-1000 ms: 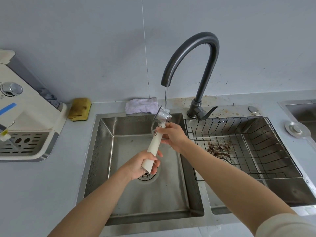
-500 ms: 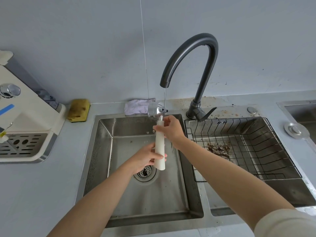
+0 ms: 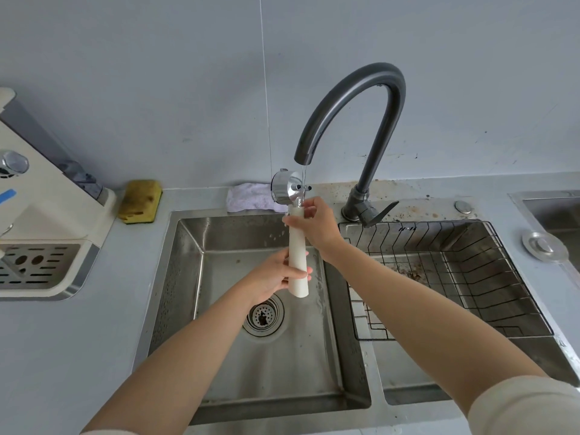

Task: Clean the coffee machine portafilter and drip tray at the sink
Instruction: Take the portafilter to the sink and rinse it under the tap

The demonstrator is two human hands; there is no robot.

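Portafilter [image 3: 296,246] now raised, handle near upright, chrome head nearer the faucet [image 3: 354,120] spout than 0.5 s ago; thin stream hits its neck. Left hand [image 3: 276,277] closed round lower handle, right hand [image 3: 317,226] pinching handle top. Count: one sponge [image 3: 141,200], one cloth [image 3: 249,197], two sink [image 3: 175,277] basins.

Portafilter [image 3: 293,221] in both hands under faucet [image 3: 351,114]
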